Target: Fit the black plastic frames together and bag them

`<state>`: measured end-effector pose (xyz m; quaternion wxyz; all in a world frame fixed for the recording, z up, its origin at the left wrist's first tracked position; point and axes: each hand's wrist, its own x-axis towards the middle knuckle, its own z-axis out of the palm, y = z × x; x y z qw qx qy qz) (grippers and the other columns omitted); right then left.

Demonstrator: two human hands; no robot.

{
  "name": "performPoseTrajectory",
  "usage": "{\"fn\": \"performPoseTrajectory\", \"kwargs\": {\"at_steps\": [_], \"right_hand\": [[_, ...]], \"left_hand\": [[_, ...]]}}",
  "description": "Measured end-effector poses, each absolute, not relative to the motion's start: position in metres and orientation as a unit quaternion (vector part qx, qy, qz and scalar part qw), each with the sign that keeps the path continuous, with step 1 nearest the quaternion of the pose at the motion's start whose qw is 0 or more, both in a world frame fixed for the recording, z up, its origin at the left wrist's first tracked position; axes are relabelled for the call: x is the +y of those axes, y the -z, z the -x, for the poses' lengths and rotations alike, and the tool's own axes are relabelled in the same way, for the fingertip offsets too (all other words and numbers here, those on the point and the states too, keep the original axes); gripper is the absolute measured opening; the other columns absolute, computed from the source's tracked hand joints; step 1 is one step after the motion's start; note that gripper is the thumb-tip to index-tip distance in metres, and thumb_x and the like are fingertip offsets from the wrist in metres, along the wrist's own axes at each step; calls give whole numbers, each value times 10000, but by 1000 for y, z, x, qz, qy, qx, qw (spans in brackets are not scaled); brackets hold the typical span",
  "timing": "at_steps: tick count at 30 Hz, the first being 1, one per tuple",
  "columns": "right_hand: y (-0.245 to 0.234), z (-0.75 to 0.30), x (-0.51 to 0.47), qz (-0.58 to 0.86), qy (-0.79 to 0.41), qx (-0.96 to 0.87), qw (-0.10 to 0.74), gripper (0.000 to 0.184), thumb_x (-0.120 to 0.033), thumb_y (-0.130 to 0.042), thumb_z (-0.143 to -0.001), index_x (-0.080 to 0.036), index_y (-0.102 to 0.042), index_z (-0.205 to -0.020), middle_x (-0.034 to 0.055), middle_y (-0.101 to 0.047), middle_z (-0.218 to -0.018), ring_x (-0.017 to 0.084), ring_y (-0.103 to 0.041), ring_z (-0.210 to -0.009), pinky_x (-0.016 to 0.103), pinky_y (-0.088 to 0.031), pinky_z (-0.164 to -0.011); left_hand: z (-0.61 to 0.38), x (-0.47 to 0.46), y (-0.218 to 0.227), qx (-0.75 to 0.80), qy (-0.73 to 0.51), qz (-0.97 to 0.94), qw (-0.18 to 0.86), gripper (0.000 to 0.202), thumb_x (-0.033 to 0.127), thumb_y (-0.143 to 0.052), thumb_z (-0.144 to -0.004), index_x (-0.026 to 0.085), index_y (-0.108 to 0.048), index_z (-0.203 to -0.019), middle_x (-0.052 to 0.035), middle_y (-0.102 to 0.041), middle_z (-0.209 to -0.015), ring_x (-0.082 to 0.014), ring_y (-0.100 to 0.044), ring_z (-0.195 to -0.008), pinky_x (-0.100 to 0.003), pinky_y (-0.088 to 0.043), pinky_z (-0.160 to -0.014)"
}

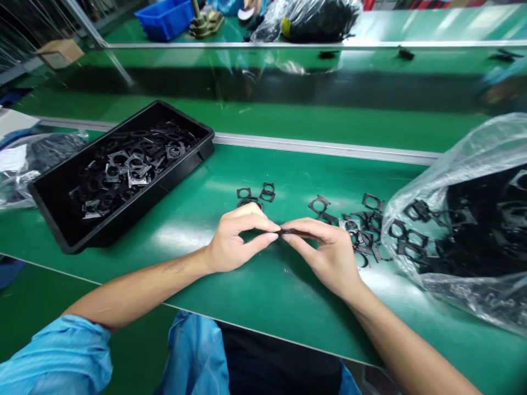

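Note:
Above the green table, my left hand [241, 238] and my right hand [325, 247] meet fingertip to fingertip. Between them they pinch a small, thin black plastic part [288, 231], seen nearly edge-on and mostly covered by the fingers. Just beyond my left hand lie several flat black square frames [267, 192] with round holes. Past my right hand is a loose scatter of similar black frames [364, 225], which reaches to the mouth of a clear plastic bag [461, 148] packed with more of them.
A black tray [197, 145] heaped with dark frames stands at the left, beside another plastic-wrapped bundle [49, 153]. A metal rail [321, 150] crosses behind the table. Farther back are a blue bin [164, 19], a cardboard box [60, 53] and a bagged black bundle [321, 22].

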<state>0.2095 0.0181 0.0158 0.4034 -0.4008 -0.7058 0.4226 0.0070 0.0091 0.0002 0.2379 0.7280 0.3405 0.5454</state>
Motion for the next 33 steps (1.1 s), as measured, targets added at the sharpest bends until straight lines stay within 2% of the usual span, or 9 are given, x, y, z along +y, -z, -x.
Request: {"fn": "performPoseTrajectory", "kwargs": {"at_steps": [4, 7, 11, 14, 17, 23, 27, 31, 33], "right_hand": [[-13, -208, 16, 413, -439, -688, 405, 71, -262, -760, -872, -208, -806, -877, 49, -804, -861, 197, -747, -749, 305, -610, -716], [-11, -205, 16, 422, -509, -626, 414, 161, -343, -812, -827, -204, -791, -906, 49, -806, -868, 202, -757, -741, 316, -622, -721], [-14, -204, 20, 436, -614, -517, 406, 335, -461, -884, -724, -191, -756, -876, 39, -784, -757, 192, -747, -673, 318, -623, -696], [-19, -205, 23, 428, -673, -456, 395, 347, -464, -906, -690, -184, -751, -823, 18, -754, -668, 153, -713, -603, 273, -599, -647], [-22, -207, 25, 419, -712, -420, 376, 321, -433, -912, -688, -175, -752, -794, 15, -748, -651, 127, -694, -576, 232, -568, -607], [-20, -208, 26, 413, -740, -409, 339, 331, -465, -878, -723, -169, -732, -748, 25, -741, -661, 134, -689, -564, 244, -556, -589], [-17, -207, 24, 445, -646, -504, 362, 329, -495, -756, -852, -174, -712, -795, 31, -724, -677, 149, -685, -597, 276, -571, -625], [-15, -208, 19, 457, -457, -630, 431, 126, -318, -691, -914, -204, -711, -964, 57, -741, -938, 182, -716, -840, 301, -598, -754], [-16, -208, 17, 425, -412, -680, 432, 119, -252, -674, -915, -218, -715, -1022, 65, -732, -1020, 193, -706, -914, 308, -605, -775]], "left_hand": [[-7, 9, -1, 345, -548, -716, 262, 36, 183, -732, -883, 165, -702, -889, -18, -678, -781, -122, -628, -724, -253, -519, -679], [-8, 9, 0, 362, -537, -691, 322, 78, 214, -709, -908, 166, -660, -872, -10, -662, -782, -107, -626, -706, -230, -515, -667], [-9, 10, 5, 382, -517, -650, 405, 140, 250, -678, -938, 181, -604, -1035, 23, -632, -753, -90, -646, -672, -191, -532, -644], [-8, 11, 8, 387, -507, -699, 324, 306, 258, -742, -892, 192, -616, -1162, -24, -667, -913, -126, -682, -822, -252, -589, -772], [-5, 12, 6, 364, -494, -763, 200, 197, 214, -736, -890, 202, -700, -1083, -91, -674, -1147, -179, -688, -1011, -340, -606, -895], [-3, 12, 4, 344, -486, -789, 152, 140, 181, -720, -903, 185, -742, -1041, -86, -738, -1100, -174, -720, -1013, -314, -616, -900], [-3, 13, 3, 347, -496, -780, 160, 128, 174, -726, -900, 183, -763, -1023, -69, -771, -1011, -148, -734, -927, -268, -608, -860], [-3, 15, 1, 380, -509, -748, 193, 92, 212, -726, -906, 188, -780, -977, -57, -781, -926, -152, -733, -871, -278, -605, -822], [-4, 15, 1, 391, -513, -734, 209, 85, 217, -724, -908, 183, -784, -957, -55, -783, -910, -144, -728, -842, -267, -601, -797]]}}
